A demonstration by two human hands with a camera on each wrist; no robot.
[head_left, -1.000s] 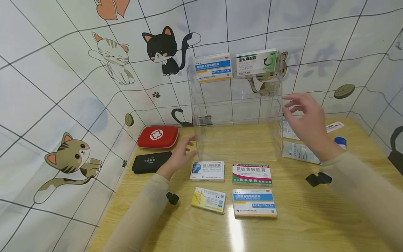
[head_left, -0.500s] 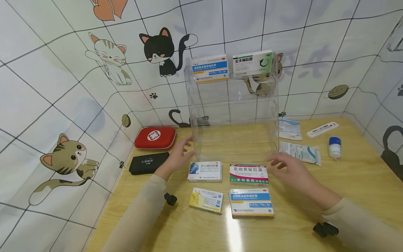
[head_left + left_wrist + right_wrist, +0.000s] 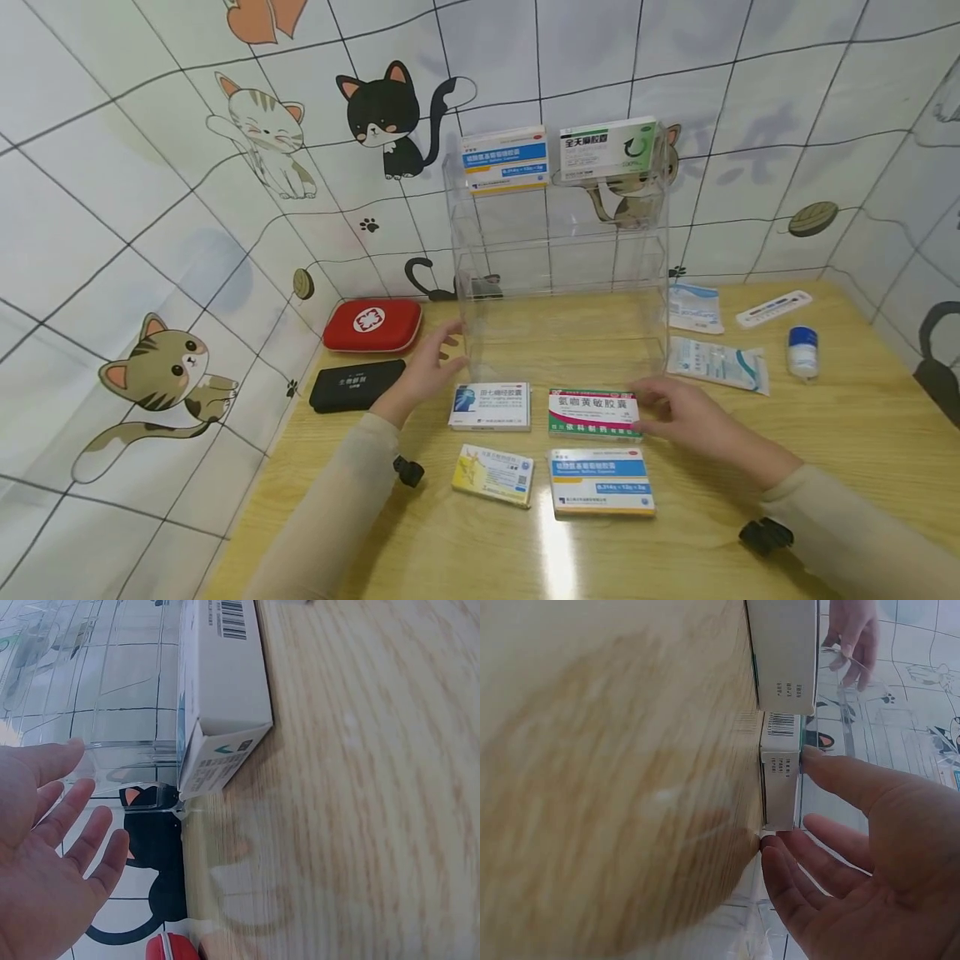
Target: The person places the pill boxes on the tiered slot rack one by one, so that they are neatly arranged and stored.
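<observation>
Long beige sleeves, with seemingly black wrist-mounted cameras strapped on each

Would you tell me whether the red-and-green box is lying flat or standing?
Flat: the red-and-green box lies face-up on the table.

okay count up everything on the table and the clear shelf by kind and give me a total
Cardboard medicine boxes: 6, namely 2 on top of the clear acrylic shelf and 4 flat on the wooden table
Zip cases: 2, one red and one black
Sealed white sachets: 2
White test strip: 1
Small blue-capped bottle: 1
Clear acrylic shelf: 1
Total: 13
</observation>
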